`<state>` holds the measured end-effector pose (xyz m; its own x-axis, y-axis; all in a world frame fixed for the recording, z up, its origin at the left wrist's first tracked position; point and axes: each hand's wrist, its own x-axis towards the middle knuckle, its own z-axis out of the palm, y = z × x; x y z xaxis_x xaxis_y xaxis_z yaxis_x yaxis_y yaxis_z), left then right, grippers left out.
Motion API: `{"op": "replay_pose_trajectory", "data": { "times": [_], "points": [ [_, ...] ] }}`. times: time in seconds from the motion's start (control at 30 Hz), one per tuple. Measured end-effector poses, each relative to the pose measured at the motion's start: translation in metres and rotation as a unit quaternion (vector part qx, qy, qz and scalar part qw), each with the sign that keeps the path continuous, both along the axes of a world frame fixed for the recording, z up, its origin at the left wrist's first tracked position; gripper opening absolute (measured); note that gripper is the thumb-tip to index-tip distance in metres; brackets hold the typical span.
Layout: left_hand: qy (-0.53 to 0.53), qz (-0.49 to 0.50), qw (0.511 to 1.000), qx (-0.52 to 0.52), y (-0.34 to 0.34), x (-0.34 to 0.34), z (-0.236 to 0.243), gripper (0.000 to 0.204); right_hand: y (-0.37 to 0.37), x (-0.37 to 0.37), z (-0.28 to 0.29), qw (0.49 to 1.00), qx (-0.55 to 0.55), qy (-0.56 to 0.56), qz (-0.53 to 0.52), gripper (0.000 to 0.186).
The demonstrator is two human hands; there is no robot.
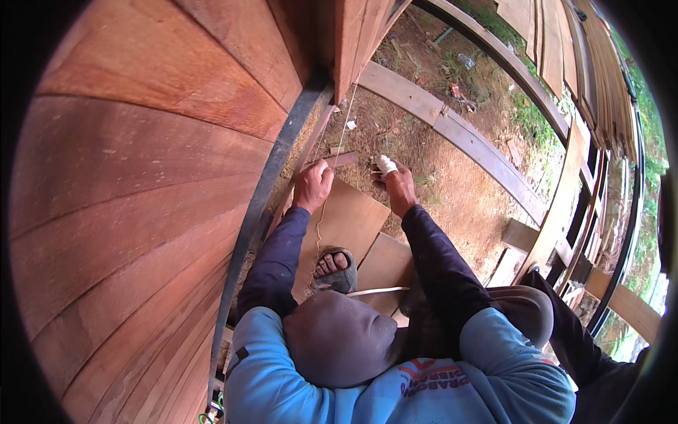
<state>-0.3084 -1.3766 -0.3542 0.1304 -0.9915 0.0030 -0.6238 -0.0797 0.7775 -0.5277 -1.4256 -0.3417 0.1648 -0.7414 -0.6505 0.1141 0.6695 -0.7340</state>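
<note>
Currently, the 2 hands are apart. Left hand (pixel 313 186): fingers curled beside the pale string (pixel 345 127), which extends up toward the timber post (pixel 351 46); grip cannot be confirmed. Right hand (pixel 400 189): curled at a white item (pixel 385 165); closure cannot be determined. Caution: sideways pull could chafe or snag the string against the post.

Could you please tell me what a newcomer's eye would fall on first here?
The broad reddish planks, sweeping up the left side, catch the eye first. Just above centre, a thin string runs down near the left hand, and a white item shows at the right hand.
</note>
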Motion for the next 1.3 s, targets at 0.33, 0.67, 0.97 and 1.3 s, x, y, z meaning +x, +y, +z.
{"op": "replay_pose_trajectory", "data": {
  "times": [0.33,0.67,0.97,1.3],
  "points": [
    [-0.028,0.043,0.997,-0.053,0.016,-0.017,-0.019,0.011,0.017,-0.003,-0.011,1.000,0.021,0.004,0.001,0.025],
    [-0.201,-0.063,0.971,-0.111,0.021,-0.042,0.033,0.022,0.016,0.006,-0.010,1.000,0.008,0.008,0.029,0.027],
    [-0.023,-0.121,0.991,-0.045,0.022,-0.070,0.069,0.025,-0.019,0.033,0.010,0.990,-0.042,-0.024,0.136,0.036],
    [-0.072,0.125,0.980,-0.139,-0.105,-0.004,-0.034,0.030,0.009,0.043,-0.006,0.990,0.049,-0.108,0.075,0.033]
  ]
}}
